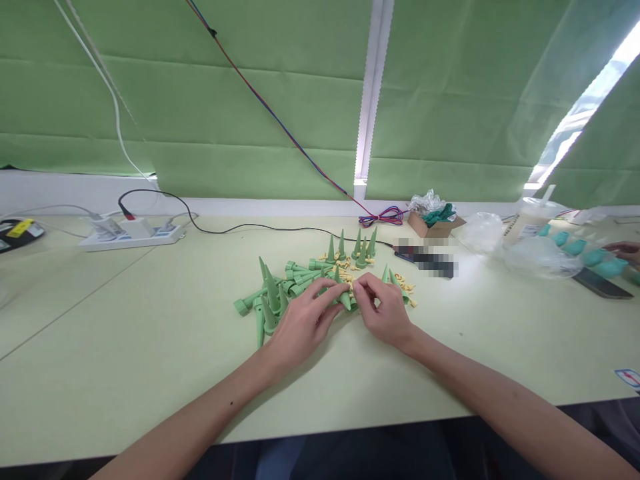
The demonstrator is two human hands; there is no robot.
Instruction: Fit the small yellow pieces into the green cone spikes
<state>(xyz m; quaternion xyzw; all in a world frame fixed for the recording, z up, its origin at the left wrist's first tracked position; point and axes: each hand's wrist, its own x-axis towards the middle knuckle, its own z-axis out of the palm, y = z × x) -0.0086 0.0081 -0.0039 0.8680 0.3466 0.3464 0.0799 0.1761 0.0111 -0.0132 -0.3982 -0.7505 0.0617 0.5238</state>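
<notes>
Several green cone-shaped plastic spikes (273, 293) lie and stand in a loose pile at the middle of the pale table (125, 320). Small yellow pieces (407, 288) are scattered among them. My left hand (305, 323) holds one green spike (345, 300) by its body, tip pointing toward me. My right hand (385, 310) pinches at the top of that same spike, fingertips meeting the left hand's. A few spikes (360, 250) stand upright just behind my hands.
A white power strip (130, 233) with a black cable sits at the back left. A cardboard box (433, 223) with plastic wrap, clear bags (540, 257) and teal parts (600, 263) lie at the right. Another person's hand (625, 250) shows at the right edge. Green blinds hang behind.
</notes>
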